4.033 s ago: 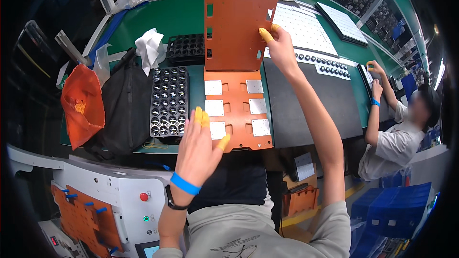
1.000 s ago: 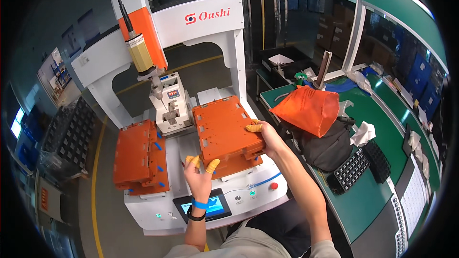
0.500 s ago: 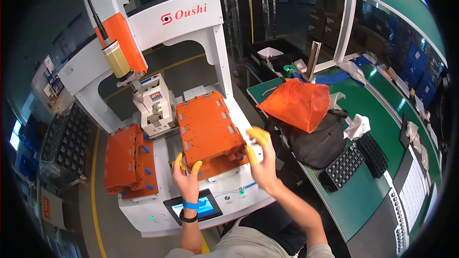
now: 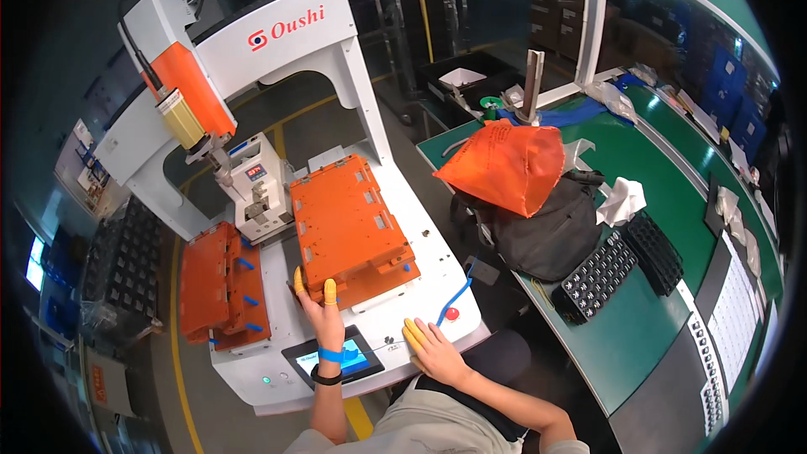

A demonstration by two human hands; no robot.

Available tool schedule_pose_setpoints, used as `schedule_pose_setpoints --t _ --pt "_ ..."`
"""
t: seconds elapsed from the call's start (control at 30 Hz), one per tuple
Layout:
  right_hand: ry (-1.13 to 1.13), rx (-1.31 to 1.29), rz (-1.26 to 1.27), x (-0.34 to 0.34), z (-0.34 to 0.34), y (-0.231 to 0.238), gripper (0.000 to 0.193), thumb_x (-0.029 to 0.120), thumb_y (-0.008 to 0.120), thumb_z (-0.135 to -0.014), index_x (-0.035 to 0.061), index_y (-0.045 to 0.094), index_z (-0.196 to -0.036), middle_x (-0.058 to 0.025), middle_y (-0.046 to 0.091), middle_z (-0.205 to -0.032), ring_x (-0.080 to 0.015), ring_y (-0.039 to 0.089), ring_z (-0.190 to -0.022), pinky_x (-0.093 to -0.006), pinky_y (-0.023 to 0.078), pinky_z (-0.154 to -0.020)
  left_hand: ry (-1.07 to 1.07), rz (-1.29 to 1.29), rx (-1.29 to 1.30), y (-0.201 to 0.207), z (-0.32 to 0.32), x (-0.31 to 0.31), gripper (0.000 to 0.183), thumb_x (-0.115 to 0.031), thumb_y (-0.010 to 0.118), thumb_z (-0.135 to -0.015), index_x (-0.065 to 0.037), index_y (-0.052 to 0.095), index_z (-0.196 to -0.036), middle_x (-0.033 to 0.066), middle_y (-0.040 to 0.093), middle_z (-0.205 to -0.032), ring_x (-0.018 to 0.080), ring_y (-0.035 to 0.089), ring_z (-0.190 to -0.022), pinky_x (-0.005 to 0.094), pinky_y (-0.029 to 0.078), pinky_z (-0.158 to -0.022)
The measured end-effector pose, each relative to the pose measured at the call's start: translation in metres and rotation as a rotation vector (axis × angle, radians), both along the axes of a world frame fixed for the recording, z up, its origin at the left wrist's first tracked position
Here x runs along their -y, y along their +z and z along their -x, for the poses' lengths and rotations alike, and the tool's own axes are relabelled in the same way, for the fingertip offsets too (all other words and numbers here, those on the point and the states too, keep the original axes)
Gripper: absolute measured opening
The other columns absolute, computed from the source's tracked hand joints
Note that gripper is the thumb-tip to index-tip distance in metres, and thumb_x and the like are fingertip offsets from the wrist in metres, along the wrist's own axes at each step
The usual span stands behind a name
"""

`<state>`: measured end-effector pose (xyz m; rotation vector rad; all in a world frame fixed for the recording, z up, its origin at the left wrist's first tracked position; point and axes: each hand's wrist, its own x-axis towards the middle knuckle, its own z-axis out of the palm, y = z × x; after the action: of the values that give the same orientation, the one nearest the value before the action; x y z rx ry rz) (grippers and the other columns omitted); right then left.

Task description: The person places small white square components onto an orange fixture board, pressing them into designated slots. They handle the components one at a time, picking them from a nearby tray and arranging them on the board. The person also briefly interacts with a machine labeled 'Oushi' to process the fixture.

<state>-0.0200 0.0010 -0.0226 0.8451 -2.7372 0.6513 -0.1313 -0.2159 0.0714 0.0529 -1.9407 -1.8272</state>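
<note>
My left hand (image 4: 322, 316), with yellow finger covers and a blue wristband, grips the near left corner of an orange fixture (image 4: 346, 227). Its thumb rests at the near edge and a finger lies along the side. The fixture is a flat raised plate with slots, on the white bed of a benchtop machine (image 4: 420, 273). My right hand (image 4: 437, 360) lies with fingers stretched over the machine's front panel, right of a small touchscreen (image 4: 357, 356). What is under its fingertips is hidden. A red button (image 4: 451, 314) shows beyond them.
A second orange fixture (image 4: 206, 286) with blue pegs sits at the left. Above the bed hangs a screwdriver head (image 4: 181, 122), near a white screw feeder (image 4: 256, 193). On the green bench (image 4: 622, 361) are an orange bag (image 4: 508, 168), a black backpack (image 4: 546, 240) and black trays (image 4: 597, 277).
My right hand has moved from the fixture's right side down to the front panel. My left hand stays at the fixture's corner. The whole view has shifted slightly.
</note>
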Motion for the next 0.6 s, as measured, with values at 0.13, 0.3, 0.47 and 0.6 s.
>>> schedule_pose_setpoints --t 0.13,0.3,0.47,0.6 --pt "-0.051 0.019 -0.052 0.006 -0.016 -0.011 0.067 0.021 0.060 -0.092 -0.0063 0.037 -0.148 -0.0215 0.035 -0.157 -0.0363 0.030 -0.148 -0.0477 0.028 -0.119 0.057 0.073 0.029 0.013 -0.006 -0.005 0.070 -0.017 0.066 -0.098 -0.003 0.027 -0.154 0.0158 0.035 -0.151 0.0245 0.045 -0.132 0.0365 0.040 -0.110" --pt "-0.101 0.068 -0.007 0.021 -0.031 -0.020 0.074 0.023 0.065 -0.089 -0.0067 0.034 -0.150 -0.0268 0.029 -0.158 -0.0418 0.026 -0.149 -0.0546 0.025 -0.119 0.154 0.080 0.050 0.025 -0.025 0.016 0.042 -0.027 0.049 -0.107 -0.007 0.043 -0.143 0.0029 0.048 -0.106 0.0122 0.046 -0.090 0.0285 0.042 -0.083" --pt "-0.145 0.124 0.078 0.028 -0.035 -0.010 0.078 0.021 0.071 -0.086 -0.0064 0.034 -0.149 -0.0290 0.029 -0.156 -0.0447 0.027 -0.147 -0.0589 0.024 -0.118 0.294 0.065 -0.057 0.060 -0.051 0.065 0.033 -0.030 0.037 -0.110 -0.009 0.059 -0.124 -0.0034 0.047 -0.094 0.0078 0.035 -0.077 0.0225 0.032 -0.070" --pt "-0.145 0.118 0.202 0.017 -0.030 -0.007 0.073 0.016 0.070 -0.086 -0.0042 0.038 -0.148 -0.0245 0.041 -0.150 -0.0397 0.034 -0.144 -0.0581 0.024 -0.118 0.371 -0.047 -0.108 0.093 -0.070 0.110 0.043 -0.033 0.039 -0.110 -0.002 0.067 -0.097 -0.0034 0.046 -0.084 0.0069 0.034 -0.073 0.0229 0.028 -0.064"
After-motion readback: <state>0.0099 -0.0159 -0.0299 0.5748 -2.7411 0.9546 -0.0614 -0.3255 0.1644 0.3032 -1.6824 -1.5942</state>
